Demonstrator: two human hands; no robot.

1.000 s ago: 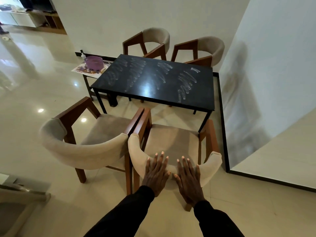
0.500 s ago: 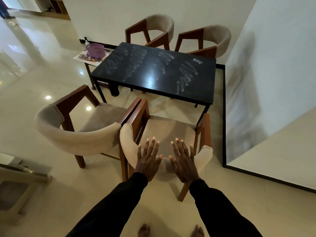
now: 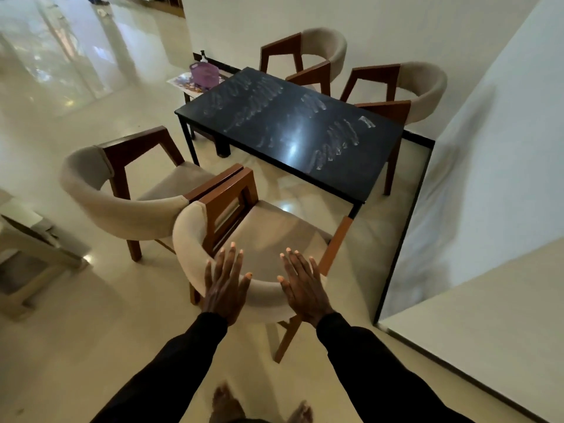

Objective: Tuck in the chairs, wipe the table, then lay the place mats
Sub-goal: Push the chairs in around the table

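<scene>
Left near chair (image 3: 122, 206): pulled out, well apart from the worktop, its arm beside the neighbouring chair's.
Side table (image 3: 195, 92): a purple basket (image 3: 205, 74) sits on patterned place mats (image 3: 182, 82), none yet laid.
Left hand (image 3: 227, 285): flat, fingers straight and spread, pressing the padded backrest and gripping nothing.
Right near chair (image 3: 262, 236): seat short of the worktop edge, not tucked in.
Right hand (image 3: 305, 288): flat on the same backrest, holding nothing.
Worktop (image 3: 290, 132): black, streaked with pale smears, apparently unwiped.
Far chairs (image 3: 323, 53): two, arms near the far edge.
Progress: tucking likely just begun; wiping and mats remain.
</scene>
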